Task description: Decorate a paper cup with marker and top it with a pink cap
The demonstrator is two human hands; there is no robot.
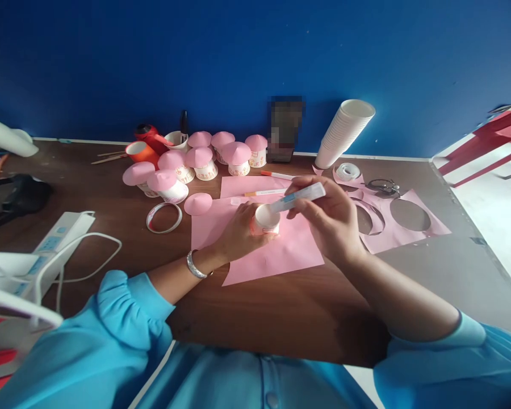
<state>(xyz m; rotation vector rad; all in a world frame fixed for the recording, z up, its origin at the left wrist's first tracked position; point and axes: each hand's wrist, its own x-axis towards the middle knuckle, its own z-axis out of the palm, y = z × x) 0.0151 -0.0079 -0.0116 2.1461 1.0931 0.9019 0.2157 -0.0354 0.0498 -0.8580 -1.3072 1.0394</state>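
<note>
My left hand (243, 230) is wrapped round a small white paper cup (267, 216) with a pinkish drawing on its side, its open mouth facing up. Between the fingers of my right hand (334, 218) is a translucent white glue tube (302, 196) with a blue label, tilted so its tip meets the cup's rim. Under both lies a sheet of pink paper (276, 258). Beside the left hand rests a loose pink paper cone (198, 204). Farther back stand several decorated cups with pink cone roofs, such as this cup house (237, 157).
A leaning stack of white cups (344, 133) stands at the wall near a dark phone-like object (285, 130). Cut pink scraps (440, 221) and a tape roll (348, 171) lie right. Left are a tape ring (164, 218), a power strip (53, 241) and cables.
</note>
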